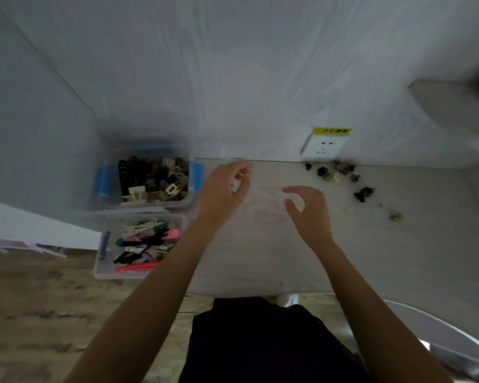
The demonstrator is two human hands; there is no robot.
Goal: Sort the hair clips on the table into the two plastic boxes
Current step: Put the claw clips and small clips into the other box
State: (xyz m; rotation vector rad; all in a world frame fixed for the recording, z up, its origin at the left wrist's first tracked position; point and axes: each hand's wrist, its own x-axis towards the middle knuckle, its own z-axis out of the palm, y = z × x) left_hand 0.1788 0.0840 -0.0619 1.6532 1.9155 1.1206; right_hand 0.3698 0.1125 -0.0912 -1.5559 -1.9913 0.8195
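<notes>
Left hand [224, 189] and right hand [307, 210] hover over the table [398, 244], fingers loosely curled, holding nothing that shows; loose clips [336, 172] lie beyond the right hand; two boxes [147, 183] [138, 244], both filled, sit left of the left hand.

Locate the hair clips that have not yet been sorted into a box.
In the head view, the loose hair clips lie at the table's far right, just below the wall socket, beyond the right hand.
</notes>
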